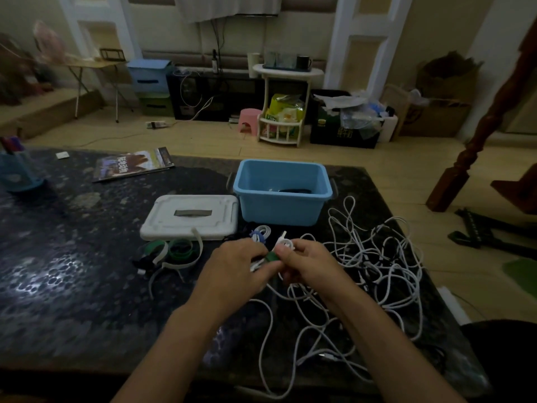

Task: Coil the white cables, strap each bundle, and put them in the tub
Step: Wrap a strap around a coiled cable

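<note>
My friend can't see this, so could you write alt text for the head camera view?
Two hands, left hand and right hand, wrap a green strap around a small white cable coil over a dark table, before a blue tub.

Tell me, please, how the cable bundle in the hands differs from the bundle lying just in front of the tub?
The held bundle is gripped between the left hand and right hand; the lying bundle rests on the table near the tub. The held bundle has a green strap, the lying bundle a blue one. Both are coiled white cable.
</note>
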Motion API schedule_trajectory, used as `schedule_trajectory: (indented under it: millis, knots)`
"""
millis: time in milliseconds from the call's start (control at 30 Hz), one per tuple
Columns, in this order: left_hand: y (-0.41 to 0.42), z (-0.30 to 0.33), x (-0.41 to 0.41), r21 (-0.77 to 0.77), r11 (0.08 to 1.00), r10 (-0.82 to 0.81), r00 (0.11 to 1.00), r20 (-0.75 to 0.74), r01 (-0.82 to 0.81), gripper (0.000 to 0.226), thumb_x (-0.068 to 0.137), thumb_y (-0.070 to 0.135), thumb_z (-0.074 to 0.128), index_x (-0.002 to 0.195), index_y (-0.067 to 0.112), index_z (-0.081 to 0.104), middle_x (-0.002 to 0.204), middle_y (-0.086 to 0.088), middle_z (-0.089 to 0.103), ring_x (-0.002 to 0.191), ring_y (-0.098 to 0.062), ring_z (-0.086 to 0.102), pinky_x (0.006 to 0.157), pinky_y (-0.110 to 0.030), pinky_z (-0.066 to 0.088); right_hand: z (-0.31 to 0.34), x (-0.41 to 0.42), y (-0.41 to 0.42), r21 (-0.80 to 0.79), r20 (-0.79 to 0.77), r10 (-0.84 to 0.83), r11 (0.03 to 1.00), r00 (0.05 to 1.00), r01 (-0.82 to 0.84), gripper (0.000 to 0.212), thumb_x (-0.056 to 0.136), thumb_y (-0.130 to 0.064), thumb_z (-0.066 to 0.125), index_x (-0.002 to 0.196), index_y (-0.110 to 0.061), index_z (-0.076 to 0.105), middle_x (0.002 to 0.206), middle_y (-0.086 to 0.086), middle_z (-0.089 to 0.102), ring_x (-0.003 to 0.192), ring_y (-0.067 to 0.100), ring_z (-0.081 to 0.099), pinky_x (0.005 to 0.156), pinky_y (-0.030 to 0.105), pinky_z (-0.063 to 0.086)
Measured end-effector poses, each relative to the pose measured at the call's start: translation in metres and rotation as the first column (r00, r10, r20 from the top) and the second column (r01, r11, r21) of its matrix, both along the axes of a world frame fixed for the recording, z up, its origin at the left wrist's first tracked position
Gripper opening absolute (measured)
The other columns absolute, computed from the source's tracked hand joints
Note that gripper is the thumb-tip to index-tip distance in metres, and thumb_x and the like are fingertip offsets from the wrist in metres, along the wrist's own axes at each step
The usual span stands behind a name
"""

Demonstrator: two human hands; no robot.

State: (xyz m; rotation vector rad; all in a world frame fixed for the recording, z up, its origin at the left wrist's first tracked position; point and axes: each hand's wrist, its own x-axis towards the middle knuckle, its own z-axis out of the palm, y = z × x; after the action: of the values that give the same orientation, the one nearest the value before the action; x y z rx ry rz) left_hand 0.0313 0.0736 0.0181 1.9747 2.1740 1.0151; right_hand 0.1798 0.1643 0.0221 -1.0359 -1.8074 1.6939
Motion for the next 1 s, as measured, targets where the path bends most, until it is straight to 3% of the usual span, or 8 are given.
schedule_trajectory:
  millis: [100,233,333,400,600,733,833,1000]
  knots:
    - [0.010,0.005,0.008,0.045,0.997,0.056,0.996,0.066,-0.059,0.051,0.079,0.063,0.052,0.075,0.016,0.070,0.070,0.003,0.063,0.066,-0.014,0.058,0.063,-0.039,0.050,0.006,0.003,0.004,0.074,0.006,-0.048,0.996,0.999,0.047,0.028,0.100,-0.033,0.059,0.099,-0.007,0.069,0.067,-0.005,0.069,0.059,0.008,0.061,0.057,0.022,0.049]
    - [0.031,0.001,0.007,0.040,0.972,0.220,0.954,0.201,-0.233,0.023,0.081,0.042,0.076,0.085,0.020,0.078,0.080,0.002,0.073,0.076,-0.015,0.065,0.071,-0.036,0.052,0.007,0.010,0.010,0.179,0.115,-0.194,0.969,0.974,0.172,0.046,0.097,-0.058,0.049,0.125,-0.024,0.062,0.098,-0.003,0.071,0.084,0.013,0.069,0.080,0.038,0.058]
    - [0.051,-0.014,0.003,-0.044,0.947,0.321,0.923,0.215,-0.319,0.022,0.082,0.042,0.076,0.091,0.022,0.079,0.083,0.000,0.075,0.081,-0.018,0.067,0.070,-0.031,0.049,0.011,0.017,0.016,0.201,0.080,-0.304,0.938,0.949,0.283,0.031,0.101,-0.054,0.041,0.103,-0.031,0.061,0.091,-0.004,0.069,0.082,0.017,0.068,0.086,0.048,0.057]
    - [0.067,-0.023,0.000,-0.114,0.929,0.366,0.917,0.157,-0.352,0.026,0.084,0.045,0.072,0.093,0.022,0.079,0.086,-0.002,0.074,0.084,-0.021,0.067,0.068,-0.031,0.048,0.012,0.020,0.019,0.193,0.065,-0.317,0.934,0.946,0.299,0.031,0.102,-0.052,0.039,0.091,-0.031,0.059,0.087,-0.003,0.069,0.078,0.017,0.067,0.084,0.046,0.057]
    - [0.114,-0.044,-0.005,-0.277,0.866,0.423,0.905,-0.039,-0.416,0.035,0.084,0.053,0.069,0.093,0.019,0.072,0.091,-0.006,0.071,0.089,-0.027,0.065,0.070,-0.034,0.050,0.010,0.029,0.028,0.218,0.150,-0.281,0.945,0.948,0.245,0.034,0.102,-0.048,0.042,0.088,-0.026,0.064,0.083,-0.003,0.070,0.080,0.019,0.067,0.087,0.049,0.056]
    - [0.127,-0.059,-0.006,-0.223,0.890,0.351,0.909,-0.223,-0.398,0.033,0.078,0.052,0.074,0.086,0.021,0.075,0.091,-0.005,0.066,0.099,-0.027,0.055,0.080,-0.036,0.046,0.009,0.034,0.032,0.272,0.246,-0.241,0.947,0.939,0.172,0.028,0.101,-0.042,0.047,0.099,-0.024,0.069,0.090,-0.006,0.070,0.085,0.015,0.067,0.087,0.044,0.056]
    - [0.131,-0.069,-0.005,-0.241,0.884,0.318,0.894,-0.316,-0.400,0.035,0.080,0.053,0.069,0.094,0.021,0.069,0.107,-0.007,0.057,0.109,-0.030,0.045,0.093,-0.039,0.039,0.010,0.035,0.032,0.320,0.284,-0.221,0.939,0.933,0.125,0.023,0.100,-0.039,0.049,0.105,-0.027,0.068,0.095,-0.008,0.071,0.089,0.012,0.067,0.087,0.039,0.056]
    - [0.132,-0.071,0.004,-0.315,0.872,0.224,0.878,-0.424,-0.375,0.038,0.089,0.046,0.059,0.112,0.016,0.059,0.121,-0.012,0.055,0.117,-0.033,0.042,0.096,-0.042,0.035,0.011,0.034,0.032,0.343,0.325,-0.191,0.937,0.926,0.073,0.021,0.099,-0.034,0.052,0.109,-0.027,0.069,0.098,-0.008,0.071,0.089,0.012,0.067,0.086,0.035,0.055]
